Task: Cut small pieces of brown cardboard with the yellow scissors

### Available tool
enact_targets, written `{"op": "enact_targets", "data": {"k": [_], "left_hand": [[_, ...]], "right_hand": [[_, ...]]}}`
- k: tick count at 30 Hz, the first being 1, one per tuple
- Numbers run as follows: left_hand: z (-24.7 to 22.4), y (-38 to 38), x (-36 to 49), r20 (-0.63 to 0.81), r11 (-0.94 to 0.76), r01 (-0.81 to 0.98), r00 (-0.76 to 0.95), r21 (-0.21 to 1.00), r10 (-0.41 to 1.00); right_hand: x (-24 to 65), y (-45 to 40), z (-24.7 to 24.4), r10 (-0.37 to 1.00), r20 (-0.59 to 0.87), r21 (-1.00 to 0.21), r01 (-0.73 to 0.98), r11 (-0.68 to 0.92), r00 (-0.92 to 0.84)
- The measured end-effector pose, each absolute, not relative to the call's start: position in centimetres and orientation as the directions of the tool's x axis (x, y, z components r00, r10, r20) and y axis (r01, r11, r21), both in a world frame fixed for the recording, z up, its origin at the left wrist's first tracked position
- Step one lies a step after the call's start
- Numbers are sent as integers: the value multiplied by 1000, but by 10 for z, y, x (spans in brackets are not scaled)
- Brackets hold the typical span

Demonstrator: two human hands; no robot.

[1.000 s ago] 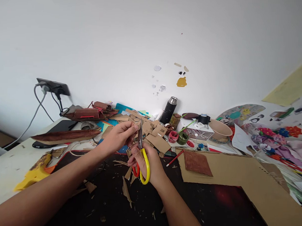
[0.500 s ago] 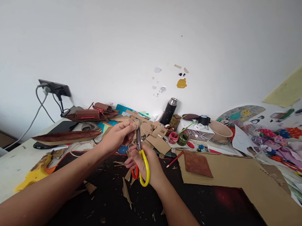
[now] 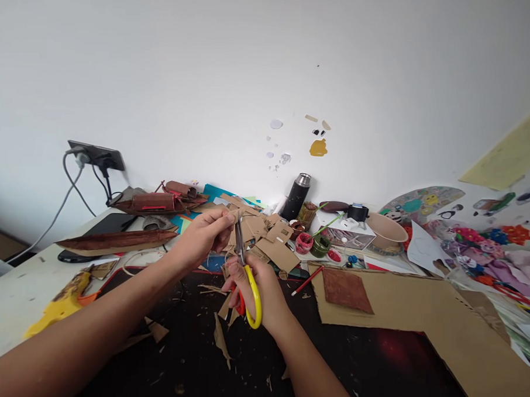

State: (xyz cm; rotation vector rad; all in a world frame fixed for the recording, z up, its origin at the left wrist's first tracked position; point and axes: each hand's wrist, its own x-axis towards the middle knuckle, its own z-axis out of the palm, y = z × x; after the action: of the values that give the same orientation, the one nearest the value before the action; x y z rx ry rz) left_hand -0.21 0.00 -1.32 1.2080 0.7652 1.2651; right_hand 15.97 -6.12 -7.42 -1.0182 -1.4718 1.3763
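Observation:
My right hand (image 3: pixel 256 283) grips a pair of scissors (image 3: pixel 253 300) with one yellow and one red handle loop. The blades point up and away, and their tips reach the fingers of my left hand (image 3: pixel 208 231). That hand is closed in a pinch on a small piece of cardboard (image 3: pixel 237 212), mostly hidden by the fingers and close to the blade tips. Under both hands lies a dark mat (image 3: pixel 196 359) strewn with cardboard scraps (image 3: pixel 221 340) and crumbs.
Behind the hands is a heap of cardboard pieces (image 3: pixel 280 252). A black flask (image 3: pixel 296 197), paint jars (image 3: pixel 304 243) and a bowl (image 3: pixel 386 232) stand near the wall. A yellow glue gun (image 3: pixel 60 306) and a brown-painted boat-shaped piece (image 3: pixel 118 242) lie left, a large cardboard sheet (image 3: pixel 401 298) right.
My left hand has shifted slightly left, and the scissors have tilted a little to the left with their tips still near its fingers. The red loop is now more hidden.

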Motion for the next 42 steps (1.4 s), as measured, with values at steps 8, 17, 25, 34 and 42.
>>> {"op": "enact_targets", "data": {"k": [8, 17, 25, 34, 42], "left_hand": [[-10, 0, -11, 240, -226, -83, 257, 971, 936], [-14, -1, -4, 182, -121, -239, 253, 963, 950], [-1, 4, -7, 126, -83, -411, 80, 908, 989], [-4, -8, -1, 88, -5, -250, 325, 968, 942], [-16, -20, 9, -1, 77, -142, 472, 987, 882]], "right_hand": [[164, -64, -60, 945, 35, -998, 45, 52, -325], [163, -63, -69, 948, 15, -1000, 3, 17, -318], [160, -66, -63, 950, 29, -999, 12, 34, -311], [159, -62, -56, 987, 58, -988, -149, 35, -148], [168, -59, -42, 992, 122, -979, -169, 117, -15]]}}
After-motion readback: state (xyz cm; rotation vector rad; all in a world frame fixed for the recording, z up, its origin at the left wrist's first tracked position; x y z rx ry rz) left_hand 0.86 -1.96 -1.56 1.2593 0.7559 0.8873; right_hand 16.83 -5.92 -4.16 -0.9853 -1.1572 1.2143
